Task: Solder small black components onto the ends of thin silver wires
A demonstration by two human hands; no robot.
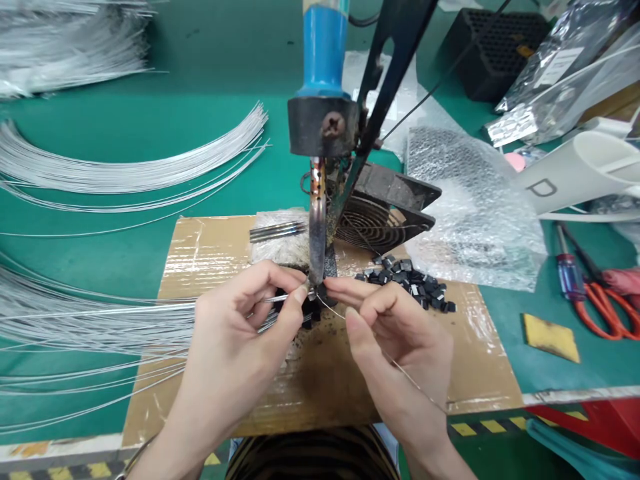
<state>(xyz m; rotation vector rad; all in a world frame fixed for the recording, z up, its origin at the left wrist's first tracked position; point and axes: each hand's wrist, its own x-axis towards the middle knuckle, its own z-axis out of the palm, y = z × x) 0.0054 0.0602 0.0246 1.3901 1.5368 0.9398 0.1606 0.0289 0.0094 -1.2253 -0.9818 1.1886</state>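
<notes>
A soldering iron with a blue handle (325, 50) hangs upright in a black clamp, its tip (317, 247) pointing down between my hands. My left hand (250, 330) is closed, thumb and forefinger pinching a thin grey wire just left of the tip. My right hand (400, 340) has its index finger stretched to a small black part (321, 291) beside the tip. Thin solder wire (410, 380) runs from the tip through the right hand, between thumb and fingers. More grey wires (100, 313) lie left of my left hand.
Black connectors (420, 283) lie piled on the cardboard (480, 360), near a black fan (380, 207). Another wire bundle (135, 170) lies at left. Right: yellow sponge (551, 338), orange-handled scissors (600, 313), a screwdriver (570, 273), bubble wrap (470, 200).
</notes>
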